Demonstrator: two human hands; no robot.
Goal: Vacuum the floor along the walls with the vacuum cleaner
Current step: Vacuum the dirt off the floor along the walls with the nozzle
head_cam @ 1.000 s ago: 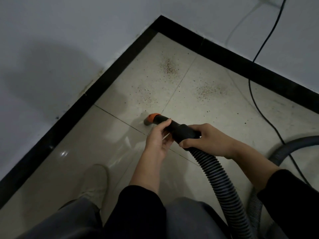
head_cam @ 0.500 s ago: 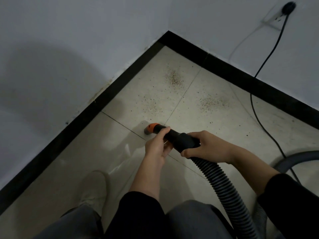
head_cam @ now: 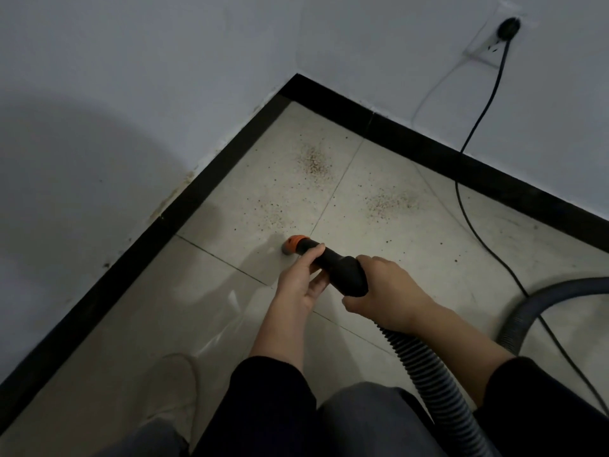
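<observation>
The vacuum's black nozzle ends in an orange tip that points down at the pale tiled floor, just short of a tile joint. My left hand grips the nozzle close behind the tip. My right hand grips its wider rear end, where the ribbed grey hose begins. Brown crumbs lie in patches between the tip and the room corner, a second patch of crumbs lying to the right.
Black skirting runs along both white walls and meets at the corner. A black power cord drops from a wall socket and crosses the floor at right. The hose loops back at the right edge. My pale shoe stands at lower left.
The view has tilted up, showing more of the wall and the socket. Both hands keep their hold on the nozzle, and its tip stays near the same tile joint.
</observation>
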